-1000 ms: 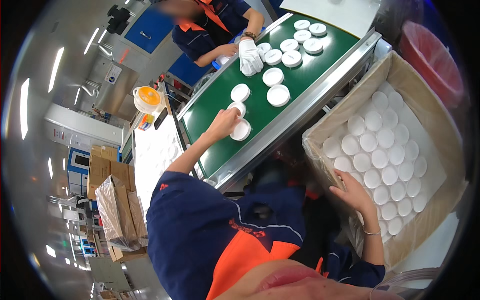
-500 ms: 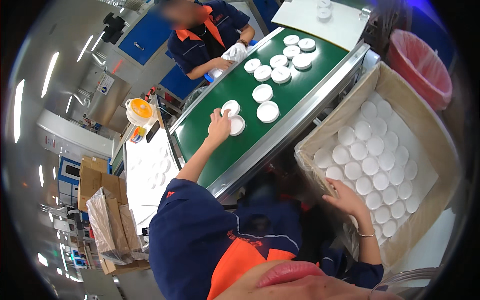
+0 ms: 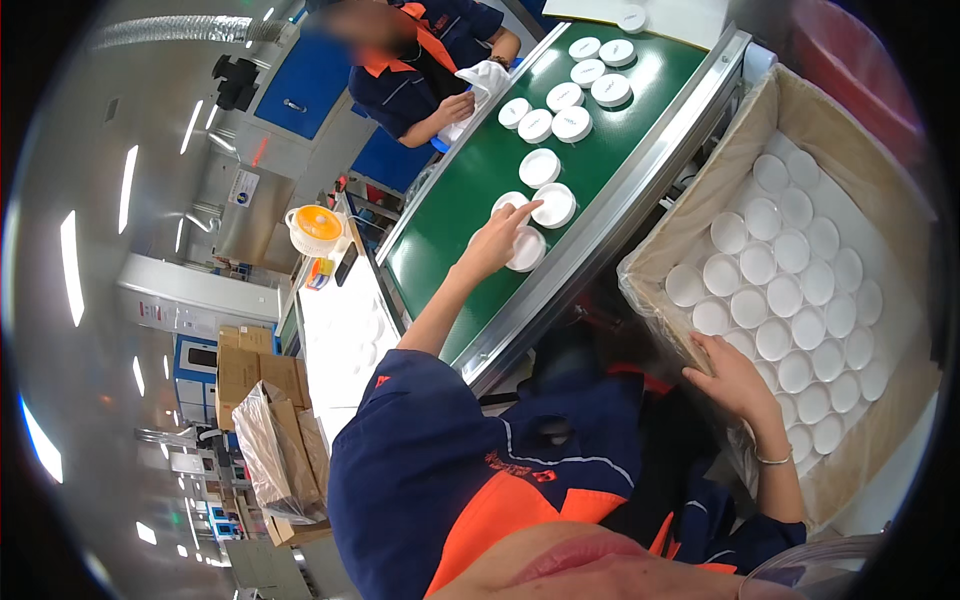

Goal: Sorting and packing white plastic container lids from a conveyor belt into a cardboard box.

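Note:
My left hand [image 3: 493,243] reaches out over the green conveyor belt [image 3: 450,220]. Its curled fingers grip a white round lid [image 3: 528,252] and its index finger points toward two more lids [image 3: 553,204] just beyond. Several other white lids [image 3: 570,98] lie farther up the belt. My right hand [image 3: 733,376] rests with spread fingers on the near rim of a large cardboard box [image 3: 660,250] beside the belt. The box is lined with plastic and holds rows of white lids [image 3: 790,300]. That hand holds nothing.
A co-worker in a blue and orange uniform [image 3: 410,70] stands across the belt, holding a white cloth [image 3: 478,78]. A white table with an orange-topped container [image 3: 314,228] is left of the belt. Cardboard boxes [image 3: 255,372] stand lower left, a red bin [image 3: 850,40] upper right.
The view has shifted, so belt and box sit lower and to the right. My left hand stays at the same lid and now stretches its index finger out. My right hand stays on the box rim.

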Motion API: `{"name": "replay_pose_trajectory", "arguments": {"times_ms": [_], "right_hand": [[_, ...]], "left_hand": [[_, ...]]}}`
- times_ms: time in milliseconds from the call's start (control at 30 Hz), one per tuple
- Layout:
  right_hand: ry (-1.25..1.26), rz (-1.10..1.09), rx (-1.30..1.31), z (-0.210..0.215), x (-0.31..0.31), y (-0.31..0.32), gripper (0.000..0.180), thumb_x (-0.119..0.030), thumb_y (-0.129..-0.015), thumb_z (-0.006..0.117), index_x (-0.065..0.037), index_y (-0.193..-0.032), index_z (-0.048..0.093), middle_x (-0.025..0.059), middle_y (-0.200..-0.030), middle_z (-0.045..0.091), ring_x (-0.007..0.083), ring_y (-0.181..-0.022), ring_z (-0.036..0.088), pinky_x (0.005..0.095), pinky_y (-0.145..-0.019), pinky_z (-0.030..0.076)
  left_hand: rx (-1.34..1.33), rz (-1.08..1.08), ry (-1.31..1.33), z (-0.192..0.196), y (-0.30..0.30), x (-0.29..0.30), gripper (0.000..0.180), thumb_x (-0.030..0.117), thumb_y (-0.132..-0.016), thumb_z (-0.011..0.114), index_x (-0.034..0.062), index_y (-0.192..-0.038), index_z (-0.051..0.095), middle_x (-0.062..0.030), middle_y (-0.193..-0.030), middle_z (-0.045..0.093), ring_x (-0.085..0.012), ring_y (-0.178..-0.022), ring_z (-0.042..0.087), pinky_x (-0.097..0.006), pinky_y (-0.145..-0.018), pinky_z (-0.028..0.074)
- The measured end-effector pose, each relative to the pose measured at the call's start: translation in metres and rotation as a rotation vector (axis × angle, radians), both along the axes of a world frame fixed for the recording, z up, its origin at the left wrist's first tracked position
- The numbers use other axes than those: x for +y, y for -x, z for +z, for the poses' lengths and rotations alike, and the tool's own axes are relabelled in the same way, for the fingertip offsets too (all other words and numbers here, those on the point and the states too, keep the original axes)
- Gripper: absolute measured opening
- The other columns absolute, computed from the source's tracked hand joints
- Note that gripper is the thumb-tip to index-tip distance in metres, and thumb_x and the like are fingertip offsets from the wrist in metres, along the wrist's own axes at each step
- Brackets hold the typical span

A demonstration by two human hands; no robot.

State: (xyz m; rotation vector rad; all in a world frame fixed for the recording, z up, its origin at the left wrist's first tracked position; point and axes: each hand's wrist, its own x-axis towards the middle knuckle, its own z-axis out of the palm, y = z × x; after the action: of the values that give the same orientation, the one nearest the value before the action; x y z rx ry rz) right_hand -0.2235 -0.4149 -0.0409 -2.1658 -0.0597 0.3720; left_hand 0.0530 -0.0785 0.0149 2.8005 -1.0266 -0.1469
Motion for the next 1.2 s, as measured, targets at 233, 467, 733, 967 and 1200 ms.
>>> {"name": "replay_pose_trajectory", "arguments": {"times_ms": [233,467,733,967,1200], "right_hand": [[-0.017,0.01,-0.003,-0.003,0.003,-0.002,0.057,-0.034,-0.083,0.059,-0.004,-0.13,0.047,0.0185,-0.109,0.056,0.034,-0.104,0.053,0.0393,-0.091,0.042],[-0.051,0.028,0.059,0.004,0.006,-0.008,0.061,-0.031,-0.082,0.064,-0.002,-0.132,0.045,0.0195,-0.12,0.055,0.0341,-0.112,0.052,0.0384,-0.098,0.04],[-0.048,0.001,0.011,-0.003,0.006,-0.004,0.06,-0.035,-0.084,0.06,-0.004,-0.133,0.045,0.0186,-0.116,0.055,0.034,-0.108,0.053,0.0382,-0.094,0.042],[-0.008,-0.001,-0.004,-0.003,0.004,-0.002,0.058,-0.035,-0.084,0.059,-0.005,-0.132,0.046,0.0188,-0.112,0.057,0.0346,-0.105,0.054,0.0393,-0.092,0.042],[0.005,0.01,0.012,0.002,0.005,-0.003,0.057,-0.035,-0.084,0.059,-0.004,-0.131,0.047,0.0194,-0.111,0.056,0.0345,-0.105,0.054,0.0395,-0.092,0.042]], "left_hand": [[-0.042,-0.033,-0.006,-0.011,-0.004,0.006,0.039,0.0,-0.082,0.054,0.0173,-0.116,0.055,-0.0119,-0.095,0.051,-0.0313,-0.093,0.057,-0.04,-0.079,0.049],[-0.002,-0.034,0.023,-0.007,0.001,0.023,0.024,0.006,-0.086,0.054,0.0149,-0.109,0.056,-0.0112,-0.096,0.052,-0.0313,-0.095,0.057,-0.041,-0.079,0.048],[-0.057,0.047,-0.077,-0.011,0.008,0.021,0.035,0.006,-0.087,0.055,0.0129,-0.121,0.048,-0.0162,-0.104,0.051,-0.0345,-0.101,0.054,-0.042,-0.089,0.043],[-0.102,-0.002,-0.081,-0.011,0.006,0.022,0.034,0.005,-0.087,0.054,0.0137,-0.119,0.047,-0.0167,-0.105,0.05,-0.0348,-0.103,0.054,-0.042,-0.089,0.044],[-0.006,0.02,-0.073,-0.014,0.015,0.025,0.027,0.004,-0.087,0.052,0.0137,-0.112,0.05,-0.0137,-0.102,0.051,-0.0338,-0.102,0.054,-0.043,-0.084,0.046]]}}
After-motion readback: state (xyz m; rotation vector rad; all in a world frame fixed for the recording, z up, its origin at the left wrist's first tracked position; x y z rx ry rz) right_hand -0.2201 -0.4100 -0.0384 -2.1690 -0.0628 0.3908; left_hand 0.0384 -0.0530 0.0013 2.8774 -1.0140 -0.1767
